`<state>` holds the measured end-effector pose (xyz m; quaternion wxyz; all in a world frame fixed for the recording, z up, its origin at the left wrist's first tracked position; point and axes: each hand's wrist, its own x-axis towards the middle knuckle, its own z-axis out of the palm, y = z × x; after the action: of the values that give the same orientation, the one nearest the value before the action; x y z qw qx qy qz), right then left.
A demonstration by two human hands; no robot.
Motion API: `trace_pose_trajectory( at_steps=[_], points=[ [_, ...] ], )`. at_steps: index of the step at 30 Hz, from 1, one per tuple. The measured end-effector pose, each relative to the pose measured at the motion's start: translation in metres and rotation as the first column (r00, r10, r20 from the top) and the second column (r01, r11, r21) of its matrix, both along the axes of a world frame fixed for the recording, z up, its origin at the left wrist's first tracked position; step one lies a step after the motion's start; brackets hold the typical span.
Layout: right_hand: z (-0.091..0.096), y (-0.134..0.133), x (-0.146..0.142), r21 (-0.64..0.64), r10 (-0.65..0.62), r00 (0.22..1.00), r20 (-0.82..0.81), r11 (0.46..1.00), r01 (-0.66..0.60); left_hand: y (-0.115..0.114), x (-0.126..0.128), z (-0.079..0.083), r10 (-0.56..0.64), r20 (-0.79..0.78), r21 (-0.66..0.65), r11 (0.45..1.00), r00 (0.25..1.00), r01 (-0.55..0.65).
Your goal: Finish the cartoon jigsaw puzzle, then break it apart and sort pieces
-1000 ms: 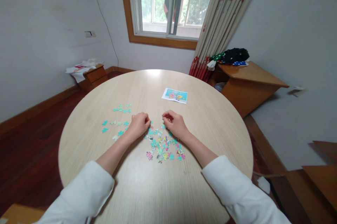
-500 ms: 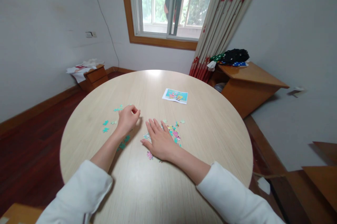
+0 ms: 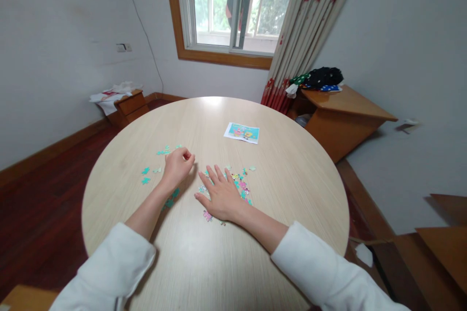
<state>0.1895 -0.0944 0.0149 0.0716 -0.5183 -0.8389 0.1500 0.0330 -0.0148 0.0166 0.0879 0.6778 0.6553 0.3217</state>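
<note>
My left hand (image 3: 177, 165) is closed, fingertips and thumb curled together above the table; whatever is in it, if anything, is hidden. Around it lie several teal jigsaw pieces (image 3: 145, 171), some beyond the hand and others beside the wrist. My right hand (image 3: 221, 195) rests flat with fingers spread over a pile of mixed jigsaw pieces (image 3: 242, 185), covering part of it. A pink jigsaw piece (image 3: 207, 215) lies just below its thumb. Farther back on the table is a printed picture card (image 3: 242, 133) with cartoon figures on a teal ground.
The round wooden table (image 3: 204, 272) fills the middle of the view. A brown cabinet (image 3: 346, 106) with clothes (image 3: 324, 77) on top stands at right. At left is a small drawer unit (image 3: 129, 106) with papers. Behind are a window (image 3: 233, 4) and a curtain (image 3: 292, 33).
My right hand's fingers have spread a little wider over the pile. My left hand stays closed in nearly the same place. The whole view has shifted slightly.
</note>
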Motion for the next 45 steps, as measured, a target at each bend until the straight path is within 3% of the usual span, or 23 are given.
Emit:
trace_pose_trajectory(
  at_steps=[20, 45],
  points=[
    [-0.010, 0.011, 0.032, 0.085, -0.038, 0.997, 0.062, 0.996, 0.033, -0.002, -0.004, -0.003, 0.001, 0.012, -0.037, 0.999, 1.000, 0.000],
    [-0.014, 0.034, 0.106, 0.133, -0.216, 0.958, 0.190, 0.972, 0.193, -0.002, -0.003, 0.000, 0.008, 0.009, -0.085, 0.996, 1.000, -0.008]
  ],
)
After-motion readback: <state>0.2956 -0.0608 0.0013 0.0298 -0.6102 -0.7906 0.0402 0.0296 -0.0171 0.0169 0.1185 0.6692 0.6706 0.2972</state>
